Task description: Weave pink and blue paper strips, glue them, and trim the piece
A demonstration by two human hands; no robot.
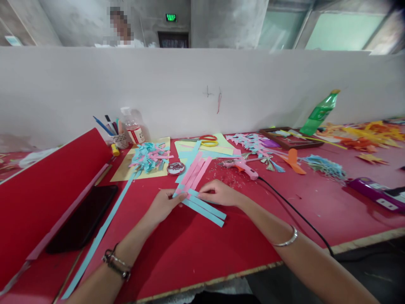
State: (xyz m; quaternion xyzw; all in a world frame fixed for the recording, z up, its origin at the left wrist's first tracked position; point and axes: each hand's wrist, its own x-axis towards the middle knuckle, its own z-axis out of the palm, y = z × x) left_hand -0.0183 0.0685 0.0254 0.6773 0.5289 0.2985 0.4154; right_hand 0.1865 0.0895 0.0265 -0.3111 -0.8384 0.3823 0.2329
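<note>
Several pink paper strips (pixel 196 172) and light-blue paper strips (pixel 207 210) cross each other just above the red table. My left hand (pixel 166 202) pinches them where they overlap, its thumb on top. From the other side, my right hand (pixel 220 193) grips the upper blue strip near the crossing with thumb and finger. The pink ends point away from me, while the blue ends reach toward the lower right. Beyond my right hand lies a pink glue gun (pixel 247 169). A small round tin (pixel 176 168) sits past my left hand.
Scissors (pixel 209 140) rest on paper sheets at the back. A bundle of curled strips (pixel 150 157) lies left, near a phone (pixel 84 217). A black cord (pixel 294 211) runs to the table's front edge. A green bottle (pixel 320 113) and a purple power strip (pixel 378 194) stand right.
</note>
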